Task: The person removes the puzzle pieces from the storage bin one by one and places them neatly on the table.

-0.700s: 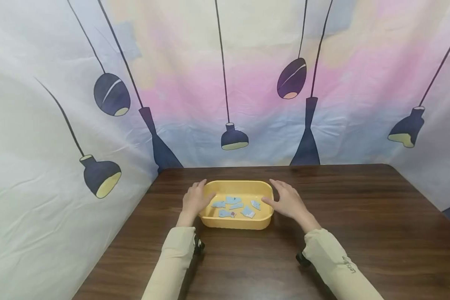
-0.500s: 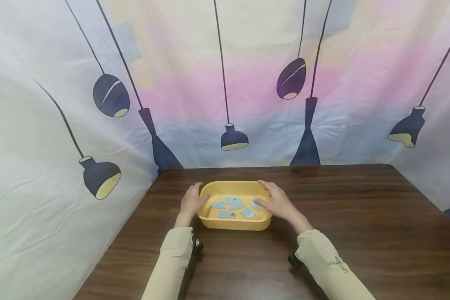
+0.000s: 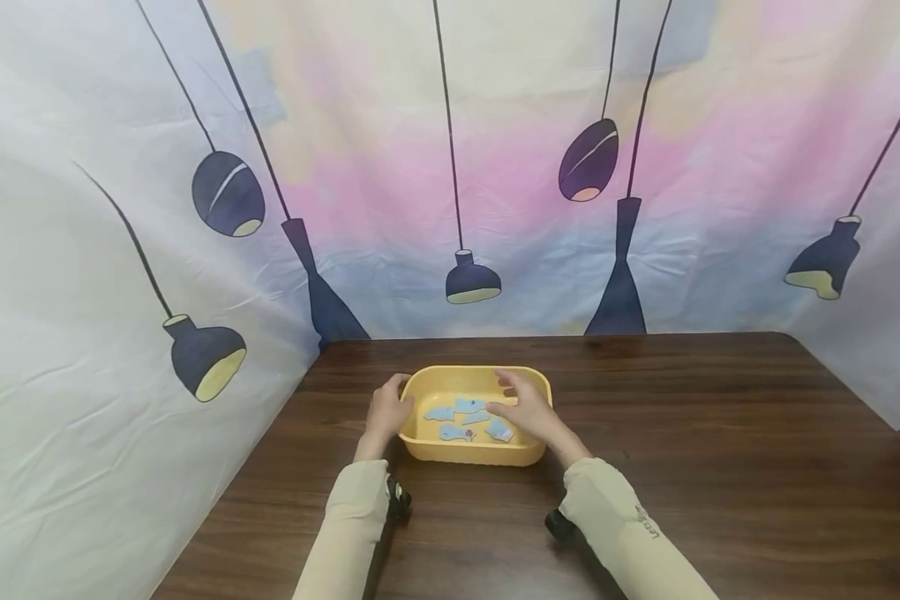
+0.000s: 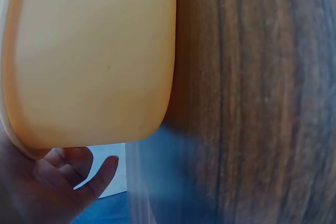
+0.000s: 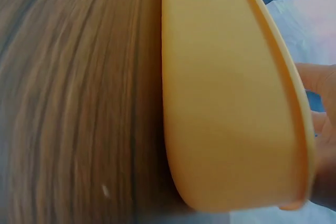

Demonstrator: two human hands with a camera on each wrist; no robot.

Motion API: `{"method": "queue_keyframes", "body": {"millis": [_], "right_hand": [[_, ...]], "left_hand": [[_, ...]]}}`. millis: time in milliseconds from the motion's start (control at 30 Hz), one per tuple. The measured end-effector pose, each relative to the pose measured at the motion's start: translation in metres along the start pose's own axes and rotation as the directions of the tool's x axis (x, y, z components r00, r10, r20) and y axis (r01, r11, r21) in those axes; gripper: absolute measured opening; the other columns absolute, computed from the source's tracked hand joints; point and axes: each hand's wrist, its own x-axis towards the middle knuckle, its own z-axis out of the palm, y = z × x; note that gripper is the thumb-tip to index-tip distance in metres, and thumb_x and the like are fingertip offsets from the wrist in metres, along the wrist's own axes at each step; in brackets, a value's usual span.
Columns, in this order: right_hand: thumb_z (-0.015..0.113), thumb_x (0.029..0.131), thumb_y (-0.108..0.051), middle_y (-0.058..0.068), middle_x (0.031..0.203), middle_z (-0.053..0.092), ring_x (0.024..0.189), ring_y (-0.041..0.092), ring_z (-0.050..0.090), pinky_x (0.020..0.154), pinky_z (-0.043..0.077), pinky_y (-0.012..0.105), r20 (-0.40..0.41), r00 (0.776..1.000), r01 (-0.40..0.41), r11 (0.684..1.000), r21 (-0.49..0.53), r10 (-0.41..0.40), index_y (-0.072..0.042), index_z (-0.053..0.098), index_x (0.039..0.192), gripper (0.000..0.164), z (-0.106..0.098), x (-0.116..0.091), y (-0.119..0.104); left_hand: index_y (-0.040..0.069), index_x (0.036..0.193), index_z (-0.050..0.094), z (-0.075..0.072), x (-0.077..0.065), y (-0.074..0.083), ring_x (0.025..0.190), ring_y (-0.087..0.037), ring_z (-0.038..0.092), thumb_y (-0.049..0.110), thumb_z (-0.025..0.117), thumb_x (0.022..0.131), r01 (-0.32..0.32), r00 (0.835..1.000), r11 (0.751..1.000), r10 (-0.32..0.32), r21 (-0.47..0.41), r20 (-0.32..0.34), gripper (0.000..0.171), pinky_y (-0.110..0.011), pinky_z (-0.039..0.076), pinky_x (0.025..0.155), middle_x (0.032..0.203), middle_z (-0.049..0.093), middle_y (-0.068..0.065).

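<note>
A shallow yellow plastic tub [image 3: 465, 452] with rounded corners stands on the dark wooden table. Several flat, irregular light-blue pieces lie spread on its bottom; one front piece [image 3: 452, 432] bears a small reddish mark, and a paler-edged piece [image 3: 499, 429] lies to its right. My left hand [image 3: 386, 414] grips the tub's left end, thumb at the rim and curled fingers outside, as the left wrist view [image 4: 68, 179] shows in part. My right hand [image 3: 531, 414] reaches over the right end, fingers spread above the inside, holding nothing visible. It covers that corner of the tub.
The brown wood-grain table [image 3: 720, 433] extends on both sides and in front of the tub. Behind it hangs a pastel cloth [image 3: 390, 167] printed with dark lamps. Both sleeves are cream, with a dark wrist device [image 3: 560, 525] under the right one.
My right hand has moved left from the tub's right rim to over its inside, covering the rightmost blue piece. My left hand has drawn its thumb back to the rim.
</note>
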Motion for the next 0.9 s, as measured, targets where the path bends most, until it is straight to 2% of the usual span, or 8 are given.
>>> {"method": "queue_keyframes", "body": {"millis": [100, 233, 333, 467, 633, 733, 900], "right_hand": [[0.064, 0.092, -0.012, 0.031, 0.143, 0.044, 0.127, 0.049, 0.046, 0.102, 0.043, 0.055, -0.006, 0.998, -0.069, 0.998, 0.000, 0.069, 0.005, 0.037, 0.145, 0.062, 0.006, 0.004, 0.002], [0.061, 0.093, -0.010, 0.030, 0.147, 0.040, 0.134, 0.048, 0.040, 0.105, 0.039, 0.057, -0.012, 0.985, -0.171, 0.985, 0.016, 0.171, 0.004, 0.035, 0.147, 0.062, 0.009, 0.007, 0.003], [0.060, 0.092, -0.008, 0.031, 0.146, 0.040, 0.135, 0.048, 0.038, 0.106, 0.040, 0.056, -0.022, 0.979, -0.204, 0.979, 0.026, 0.205, 0.007, 0.034, 0.146, 0.061, 0.009, 0.009, 0.003], [0.062, 0.089, -0.002, 0.033, 0.138, 0.047, 0.126, 0.049, 0.047, 0.101, 0.045, 0.052, -0.020, 0.979, -0.204, 0.978, 0.037, 0.205, 0.012, 0.040, 0.140, 0.057, 0.010, 0.011, 0.004], [0.065, 0.085, 0.002, 0.031, 0.134, 0.052, 0.123, 0.047, 0.050, 0.094, 0.051, 0.046, 0.068, 0.971, -0.230, 0.972, 0.041, 0.227, 0.011, 0.045, 0.137, 0.057, 0.012, 0.011, 0.003], [0.068, 0.082, 0.003, 0.030, 0.134, 0.052, 0.124, 0.045, 0.050, 0.090, 0.053, 0.042, 0.122, 0.957, -0.269, 0.963, 0.023, 0.264, 0.010, 0.045, 0.138, 0.061, 0.012, 0.012, 0.003], [0.069, 0.078, 0.007, 0.031, 0.134, 0.051, 0.101, 0.036, 0.063, 0.066, 0.053, 0.033, 0.189, 0.936, -0.304, 0.953, 0.003, 0.298, 0.011, 0.044, 0.138, 0.065, 0.014, 0.012, 0.003]], "left_hand": [[-0.001, 0.126, 0.059, 0.004, 0.000, -0.001, 0.051, -0.012, 0.041, 0.001, 0.055, 0.088, -0.013, 1.000, 0.999, 0.013, -0.041, -0.009, 0.038, -0.024, 0.036, 0.050, 0.064, 0.048, -0.004], [-0.003, 0.125, 0.058, 0.006, -0.001, -0.003, 0.051, -0.012, 0.038, -0.001, 0.053, 0.088, -0.016, 1.000, 0.996, 0.014, -0.085, -0.018, 0.037, -0.024, 0.035, 0.050, 0.063, 0.044, -0.002], [-0.002, 0.125, 0.059, 0.006, 0.000, -0.004, 0.051, -0.012, 0.037, 0.000, 0.053, 0.088, -0.007, 1.000, 0.994, 0.004, -0.106, -0.028, 0.037, -0.023, 0.034, 0.050, 0.063, 0.042, -0.001], [-0.001, 0.126, 0.059, 0.007, 0.000, -0.005, 0.050, -0.011, 0.036, 0.000, 0.053, 0.088, -0.004, 1.000, 0.993, 0.000, -0.117, -0.029, 0.038, -0.023, 0.034, 0.049, 0.062, 0.041, 0.000], [0.000, 0.126, 0.059, 0.007, 0.000, -0.005, 0.051, -0.012, 0.037, 0.000, 0.053, 0.089, 0.001, 0.999, 0.992, -0.005, -0.125, -0.031, 0.038, -0.023, 0.034, 0.049, 0.063, 0.041, -0.001], [0.000, 0.126, 0.059, 0.007, 0.000, -0.004, 0.051, -0.012, 0.038, 0.001, 0.053, 0.088, 0.002, 1.000, 0.991, -0.006, -0.135, -0.030, 0.038, -0.023, 0.035, 0.050, 0.064, 0.041, -0.001], [0.000, 0.126, 0.059, 0.007, 0.000, -0.006, 0.052, -0.012, 0.037, 0.000, 0.054, 0.087, 0.025, 0.999, 0.988, -0.029, -0.151, -0.026, 0.040, -0.023, 0.035, 0.050, 0.064, 0.041, 0.000]]}}
